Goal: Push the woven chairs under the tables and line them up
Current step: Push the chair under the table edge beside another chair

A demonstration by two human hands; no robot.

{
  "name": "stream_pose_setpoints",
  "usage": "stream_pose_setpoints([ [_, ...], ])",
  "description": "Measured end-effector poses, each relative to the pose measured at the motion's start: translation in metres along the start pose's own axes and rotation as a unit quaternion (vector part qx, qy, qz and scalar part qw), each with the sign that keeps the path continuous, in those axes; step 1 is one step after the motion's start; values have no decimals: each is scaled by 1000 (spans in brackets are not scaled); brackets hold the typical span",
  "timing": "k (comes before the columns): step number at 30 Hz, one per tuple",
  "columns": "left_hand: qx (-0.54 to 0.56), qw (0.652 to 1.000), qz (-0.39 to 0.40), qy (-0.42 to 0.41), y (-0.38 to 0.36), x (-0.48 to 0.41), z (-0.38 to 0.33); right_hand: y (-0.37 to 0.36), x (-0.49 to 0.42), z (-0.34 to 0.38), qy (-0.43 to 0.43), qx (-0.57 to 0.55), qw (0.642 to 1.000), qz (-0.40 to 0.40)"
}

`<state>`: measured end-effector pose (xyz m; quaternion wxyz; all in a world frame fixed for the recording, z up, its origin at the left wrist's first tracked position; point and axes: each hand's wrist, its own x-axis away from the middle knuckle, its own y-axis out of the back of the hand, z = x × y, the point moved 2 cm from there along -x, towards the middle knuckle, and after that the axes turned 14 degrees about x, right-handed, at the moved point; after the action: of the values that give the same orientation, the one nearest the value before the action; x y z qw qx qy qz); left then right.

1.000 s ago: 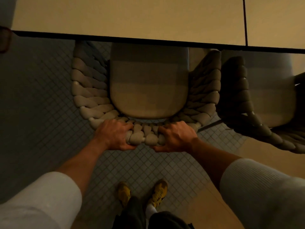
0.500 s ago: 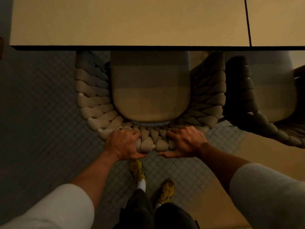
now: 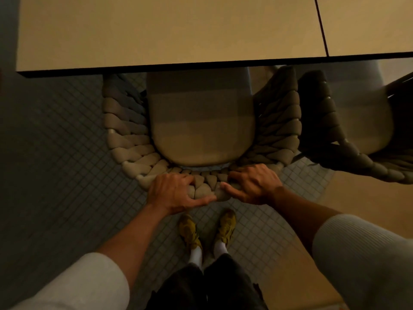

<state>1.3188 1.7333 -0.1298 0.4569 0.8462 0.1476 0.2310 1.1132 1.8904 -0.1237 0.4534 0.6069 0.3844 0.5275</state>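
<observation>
Both hands grip the near rim of the woven chair (image 3: 125,121). The left hand (image 3: 176,193) is curled over the thick braided cord (image 3: 201,191) w/ thumb laid along its near side, pointing right. The right hand (image 3: 252,186) is just beside it, fingers bent over the top of the rim, thumb pointing left. Thumb tips are close, a bit of cord showing btwn them.

Chair sits mid-scene, backrest toward the person, front tucked under the near edge of the table (image 3: 156,30). Far end of its seat cushion (image 3: 201,130) is hidden beneath the tabletop; the rounded near end and curved woven back stick out.

Just right of it stands a second woven chair (image 3: 362,121), darker (in shadow), also partly under a tabletop, its back rim running off the right edge at a slant. Whether the two chairs' sides touch: can't tell, too dim. A dark seam (image 3: 321,25) splits the table from a second table (image 3: 368,23) at far right.

Floor under the chairs is small square grey tiles (image 3: 55,142); at right, nearer, it changes to a smooth tan surface (image 3: 357,198). On the near side of the chair, two yellowish shoes (image 3: 190,231) stand on the tiles, toes toward the chair, w/ white socks (image 3: 196,253) and dark trousers (image 3: 201,287) above. Pale sleeves (image 3: 78,285) end short of the forearms, which are bare.
</observation>
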Motion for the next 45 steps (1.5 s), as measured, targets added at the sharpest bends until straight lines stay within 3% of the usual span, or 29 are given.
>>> stream_pose_setpoints([
  [3,139,985,-36,97,6,-6,2,3,-6,0,-72,-73,995,-6],
  [6,235,952,-139,138,25,-14,15,15,-2,-20,-213,-115,962,-124],
  [8,218,937,-218,166,46,-16,37,24,5,-45,-346,-114,918,-157],
  [12,181,873,-373,256,77,-16,82,26,10,-100,-561,-211,788,-141],
  [14,189,827,-394,353,76,-12,97,19,6,-114,-597,-310,730,-121],
  [16,244,785,-384,420,64,-10,106,11,-1,-116,-600,-381,697,-97],
  [19,356,724,-354,473,43,-12,105,1,-11,-108,-594,-388,700,-82],
  [23,420,648,-418,479,33,-20,103,-9,-16,-102,-601,-327,723,-97],
  [32,410,666,-420,460,36,-19,100,0,-18,-98,-622,-297,720,-85],
  [45,403,650,-415,493,27,19,95,12,-14,-85,-594,-308,738,-87],
])
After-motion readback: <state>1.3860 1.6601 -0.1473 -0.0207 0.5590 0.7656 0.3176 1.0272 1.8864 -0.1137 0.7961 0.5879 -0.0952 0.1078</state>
